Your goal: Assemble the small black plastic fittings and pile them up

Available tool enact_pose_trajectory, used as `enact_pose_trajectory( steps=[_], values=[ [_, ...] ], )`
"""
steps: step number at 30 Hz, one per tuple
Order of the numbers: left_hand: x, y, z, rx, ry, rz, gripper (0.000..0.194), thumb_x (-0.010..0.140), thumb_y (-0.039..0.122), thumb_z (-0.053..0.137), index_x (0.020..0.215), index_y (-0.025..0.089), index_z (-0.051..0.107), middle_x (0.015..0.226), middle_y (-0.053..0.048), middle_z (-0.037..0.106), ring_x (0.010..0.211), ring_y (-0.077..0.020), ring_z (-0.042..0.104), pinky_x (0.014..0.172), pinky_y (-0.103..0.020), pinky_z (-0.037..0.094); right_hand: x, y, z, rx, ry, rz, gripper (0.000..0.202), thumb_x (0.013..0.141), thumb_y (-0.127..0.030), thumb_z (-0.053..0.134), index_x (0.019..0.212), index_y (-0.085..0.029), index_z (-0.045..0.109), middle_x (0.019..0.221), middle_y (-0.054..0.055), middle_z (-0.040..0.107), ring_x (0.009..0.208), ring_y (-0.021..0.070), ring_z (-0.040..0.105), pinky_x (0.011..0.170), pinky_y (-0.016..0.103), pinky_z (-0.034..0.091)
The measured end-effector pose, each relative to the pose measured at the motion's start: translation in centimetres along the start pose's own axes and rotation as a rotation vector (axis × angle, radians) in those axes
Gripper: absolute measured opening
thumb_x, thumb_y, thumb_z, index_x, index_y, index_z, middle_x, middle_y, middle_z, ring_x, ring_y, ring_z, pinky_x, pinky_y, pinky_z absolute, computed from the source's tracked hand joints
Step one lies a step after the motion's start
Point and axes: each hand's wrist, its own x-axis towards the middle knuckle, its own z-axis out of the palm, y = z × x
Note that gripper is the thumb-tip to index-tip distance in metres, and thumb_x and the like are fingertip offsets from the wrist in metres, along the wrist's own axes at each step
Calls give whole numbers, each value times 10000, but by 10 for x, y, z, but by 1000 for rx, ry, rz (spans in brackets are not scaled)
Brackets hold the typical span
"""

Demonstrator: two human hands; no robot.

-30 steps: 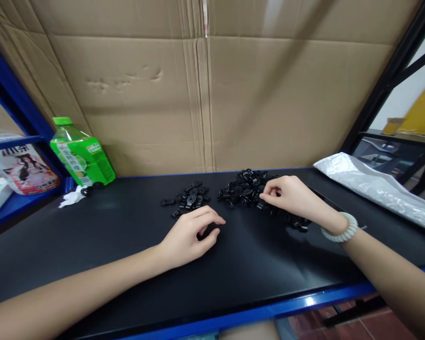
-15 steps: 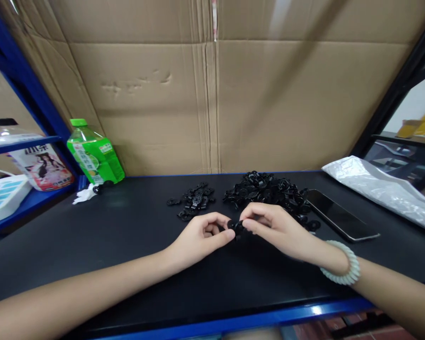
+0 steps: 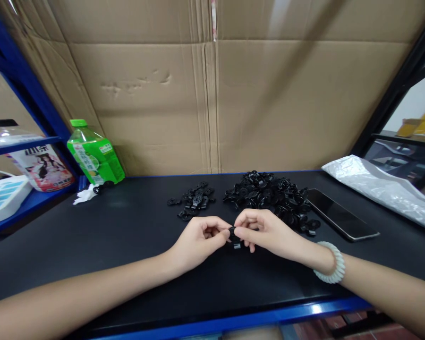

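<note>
The left hand [image 3: 201, 243] and right hand [image 3: 271, 234], apart a second earlier, both pinched one small black part [image 3: 233, 235] between the front edge of the tabletop [image 3: 123, 222] and the larger pile [image 3: 265, 191], apparently making its handling two-handed.

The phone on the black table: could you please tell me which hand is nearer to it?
Right. The right hand is to the left of the phone; the left hand is on that same side, farther off, beyond the right hand.

2 black-part piles [image 3: 197, 197] [image 3: 267, 192] | 2 bottles [image 3: 102, 160] [image 3: 47, 167] | 1 phone [image 3: 343, 217] | 1 bracelet [image 3: 339, 264]
</note>
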Motion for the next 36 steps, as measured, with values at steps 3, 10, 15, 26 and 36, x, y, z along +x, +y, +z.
enact_pose_trajectory(
  steps=[3,10,15,26,36],
  values=[
    [0,-1,0,17,0,12,211,793,295,591,802,115,699,775,-69,716,710,-180,628,679,-286,483,-1,0,1,22,18,-1,229,812,-362,648,795,-137,609,642,1,599,563,110,577,495,218,502],
    [-1,-5,0,52,6,20,219,802,297,585,820,117,710,781,-66,721,703,-180,636,665,-279,493,-2,3,3,53,61,-27,199,801,-316,667,758,-129,617,623,0,622,522,93,586,500,204,507],
    [-1,-6,0,42,17,16,210,794,292,593,813,121,713,762,-61,717,689,-179,633,657,-280,493,-3,3,5,63,80,-38,189,795,-299,673,743,-126,617,619,2,626,511,89,584,500,201,503],
    [4,0,-7,32,167,88,217,739,300,634,849,120,687,706,-45,669,636,-159,606,600,-258,477,0,5,3,49,1,-19,273,871,-390,582,818,-124,617,689,30,637,564,112,609,552,233,514],
    [37,-12,-79,448,614,104,275,753,316,590,910,120,702,683,-32,636,563,-154,536,588,-278,433,-9,-4,1,-119,-167,-79,233,922,-326,519,909,-134,651,717,30,637,657,117,586,617,220,464]
  ],
)
